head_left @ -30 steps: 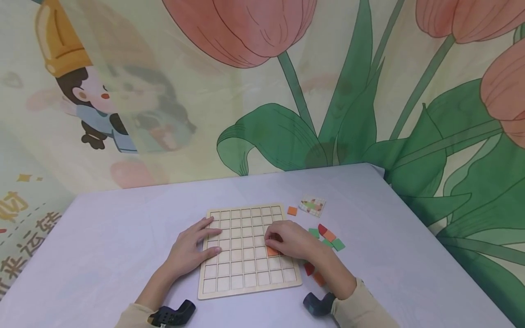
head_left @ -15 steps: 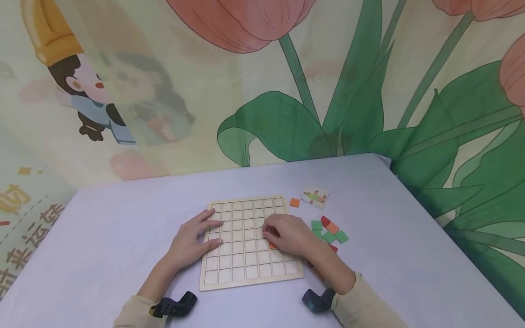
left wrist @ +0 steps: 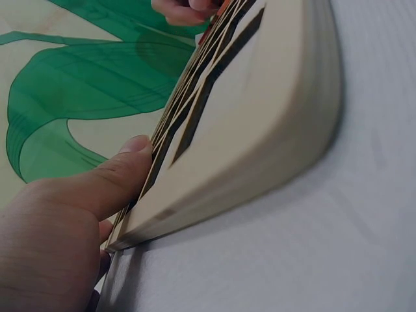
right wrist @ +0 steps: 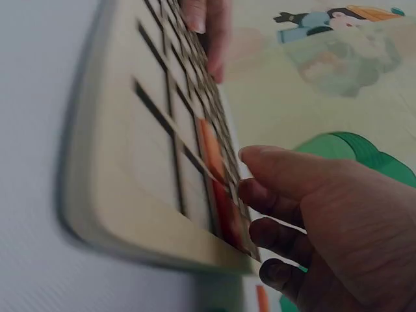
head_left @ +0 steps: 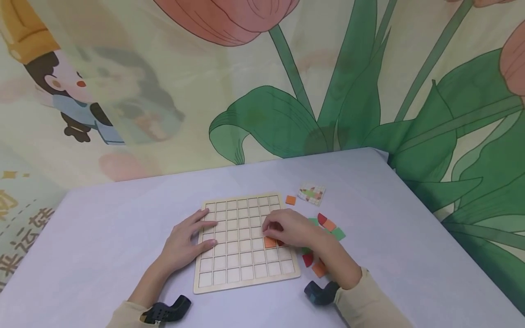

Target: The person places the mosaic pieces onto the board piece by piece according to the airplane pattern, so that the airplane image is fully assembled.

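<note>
A pale wooden grid board (head_left: 229, 262) lies on the table. My left hand (head_left: 186, 239) rests on its left rim, fingers spread; the left wrist view shows its thumb (left wrist: 127, 166) on the board's top edge. My right hand (head_left: 289, 228) is over the board's right half, fingers curled, with thumb and index tips close together at the grid. Just below those tips, an orange tile (head_left: 269, 242) sits in a cell, with a red tile (right wrist: 227, 218) in the cell beside it, partly covered by the hand. I cannot tell whether the right fingertips hold a tile.
Right of the board lie loose green, orange and red tiles (head_left: 329, 224), some hidden behind the right forearm. A single orange tile (head_left: 290, 200) and a small pattern card (head_left: 311, 194) lie near the far right corner. A printed wall cloth (head_left: 180, 91) hangs behind the table.
The head view has shifted. My right fingers dipped over the orange tile half a second ago and have moved slightly off it, showing more of the orange and red tiles. My left hand stays put.
</note>
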### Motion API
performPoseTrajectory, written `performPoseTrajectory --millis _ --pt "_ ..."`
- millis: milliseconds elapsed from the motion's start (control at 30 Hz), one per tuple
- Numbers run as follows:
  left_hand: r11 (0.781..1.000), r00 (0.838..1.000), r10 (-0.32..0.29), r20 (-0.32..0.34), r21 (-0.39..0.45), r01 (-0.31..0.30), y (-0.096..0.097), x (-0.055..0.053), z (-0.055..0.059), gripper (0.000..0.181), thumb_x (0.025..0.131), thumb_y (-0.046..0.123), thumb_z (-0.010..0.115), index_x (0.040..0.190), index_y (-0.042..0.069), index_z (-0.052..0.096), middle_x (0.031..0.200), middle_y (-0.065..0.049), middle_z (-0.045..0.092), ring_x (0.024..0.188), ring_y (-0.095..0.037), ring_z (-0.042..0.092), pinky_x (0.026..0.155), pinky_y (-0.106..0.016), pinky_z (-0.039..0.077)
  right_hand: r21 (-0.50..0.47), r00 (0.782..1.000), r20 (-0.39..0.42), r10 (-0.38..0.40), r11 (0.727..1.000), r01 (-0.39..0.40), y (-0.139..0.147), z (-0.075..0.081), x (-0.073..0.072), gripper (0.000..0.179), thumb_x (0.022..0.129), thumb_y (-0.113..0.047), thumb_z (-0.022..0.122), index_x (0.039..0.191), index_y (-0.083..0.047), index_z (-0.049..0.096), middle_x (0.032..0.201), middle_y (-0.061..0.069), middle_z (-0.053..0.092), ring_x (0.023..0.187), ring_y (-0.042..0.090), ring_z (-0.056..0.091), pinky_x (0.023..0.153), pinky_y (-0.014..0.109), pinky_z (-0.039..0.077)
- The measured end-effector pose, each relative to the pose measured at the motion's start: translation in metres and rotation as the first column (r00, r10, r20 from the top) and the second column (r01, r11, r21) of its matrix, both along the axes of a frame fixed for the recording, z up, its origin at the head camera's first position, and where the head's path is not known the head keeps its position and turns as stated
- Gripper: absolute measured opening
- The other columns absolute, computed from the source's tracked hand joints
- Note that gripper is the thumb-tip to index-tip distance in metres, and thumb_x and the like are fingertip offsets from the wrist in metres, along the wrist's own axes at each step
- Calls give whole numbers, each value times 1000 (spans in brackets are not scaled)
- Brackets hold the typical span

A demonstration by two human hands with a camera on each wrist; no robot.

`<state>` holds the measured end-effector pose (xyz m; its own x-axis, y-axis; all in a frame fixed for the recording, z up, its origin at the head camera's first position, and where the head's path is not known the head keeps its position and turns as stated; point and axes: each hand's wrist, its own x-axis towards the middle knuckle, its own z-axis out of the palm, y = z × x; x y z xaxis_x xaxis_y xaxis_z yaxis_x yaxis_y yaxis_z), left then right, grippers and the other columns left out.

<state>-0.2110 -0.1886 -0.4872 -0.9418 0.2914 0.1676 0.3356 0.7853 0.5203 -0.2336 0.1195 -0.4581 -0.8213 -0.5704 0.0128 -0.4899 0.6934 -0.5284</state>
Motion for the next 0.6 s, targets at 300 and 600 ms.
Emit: performPoseTrajectory --millis 300,600 --pt "1000 1000 -12 -25 1 12 1 0 0 50 80 45 71 123 20 64 149 -8 41 141 -34 30 108 -62 23 52 954 98 -284 959 280 49 14 -12 19 86 -20 71 104 -21 66 90 -3 60 75 14 53 60 23 48" --pt "1000 997 -19 -77 2 19 -1 3 0 47 80 45 71 120 21 65 147 -9 44 139 -37 34 105 -63 26 88 896 147 -418 908 409 73 16 -17 30 86 -21 71 115 -17 62 101 5 60 87 18 56 65 25 55"
